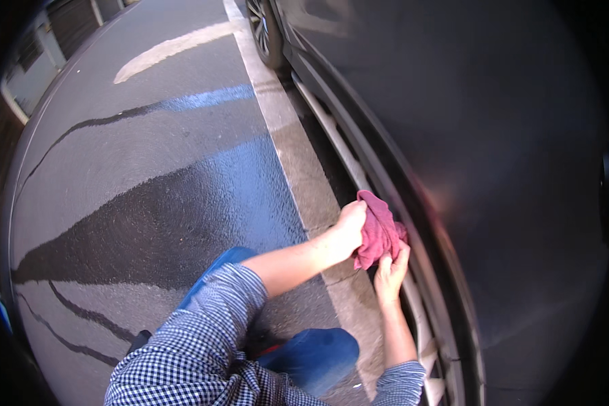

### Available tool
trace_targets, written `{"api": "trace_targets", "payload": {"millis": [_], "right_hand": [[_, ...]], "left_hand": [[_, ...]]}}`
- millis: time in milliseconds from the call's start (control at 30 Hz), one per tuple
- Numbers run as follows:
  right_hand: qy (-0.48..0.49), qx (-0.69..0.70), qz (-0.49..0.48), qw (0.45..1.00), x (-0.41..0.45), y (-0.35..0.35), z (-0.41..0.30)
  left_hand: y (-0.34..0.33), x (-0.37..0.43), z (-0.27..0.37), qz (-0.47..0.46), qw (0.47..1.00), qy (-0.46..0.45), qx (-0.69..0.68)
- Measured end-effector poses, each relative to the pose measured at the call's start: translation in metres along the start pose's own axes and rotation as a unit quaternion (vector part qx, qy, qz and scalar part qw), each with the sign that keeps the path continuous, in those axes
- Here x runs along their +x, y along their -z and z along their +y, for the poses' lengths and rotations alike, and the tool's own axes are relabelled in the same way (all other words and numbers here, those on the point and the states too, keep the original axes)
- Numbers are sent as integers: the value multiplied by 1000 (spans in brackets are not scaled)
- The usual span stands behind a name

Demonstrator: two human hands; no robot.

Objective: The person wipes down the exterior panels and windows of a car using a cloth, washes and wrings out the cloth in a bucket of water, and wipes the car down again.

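Note:
A crumpled dark-pink cloth (378,231) is bunched between my two hands, beside the lower side sill (368,147) of a dark car. My left hand (352,223) grips the cloth at its left edge, fingers closed on it. At the cloth's lower end, my right hand (392,271) pinches it between thumb and fingers, close to the sill. The car's dark door panel (497,177) rises on the right and shows blurred reflections. Part of the cloth's far side is hidden by its folds and my fingers.
A pale concrete strip (294,152) runs alongside the car. Wet patches (182,228) and thin dark water trails mark the asphalt (157,137) on the left. The car's wheel (264,30) stands at the top. My bent knees in blue jeans (314,355) are close below my arms.

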State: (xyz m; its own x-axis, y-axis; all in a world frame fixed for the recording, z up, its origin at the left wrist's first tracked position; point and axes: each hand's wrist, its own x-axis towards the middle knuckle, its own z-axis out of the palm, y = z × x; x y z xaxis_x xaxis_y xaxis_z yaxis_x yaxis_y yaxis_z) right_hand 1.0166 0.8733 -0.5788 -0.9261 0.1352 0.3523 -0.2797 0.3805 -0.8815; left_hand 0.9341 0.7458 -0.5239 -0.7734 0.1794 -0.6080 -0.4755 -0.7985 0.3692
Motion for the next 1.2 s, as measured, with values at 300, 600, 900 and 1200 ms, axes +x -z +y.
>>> {"api": "trace_targets", "payload": {"millis": [300, 600, 900, 1200], "right_hand": [[-9, 184, 24, 983, 56, -47, -112], [251, -98, 172, 947, 3, -22, -65], [129, -438, 1, 890, 13, -47, 32], [172, -535, -58, 825, 135, -189, 37]], "left_hand": [[-21, -52, 104, -147, 928, -97, 329], [-6, -28, 31, -261, 928, -91, 250], [47, 102, -15, -52, 972, -155, 170], [59, 204, 138, 80, 812, -433, 384]]}}
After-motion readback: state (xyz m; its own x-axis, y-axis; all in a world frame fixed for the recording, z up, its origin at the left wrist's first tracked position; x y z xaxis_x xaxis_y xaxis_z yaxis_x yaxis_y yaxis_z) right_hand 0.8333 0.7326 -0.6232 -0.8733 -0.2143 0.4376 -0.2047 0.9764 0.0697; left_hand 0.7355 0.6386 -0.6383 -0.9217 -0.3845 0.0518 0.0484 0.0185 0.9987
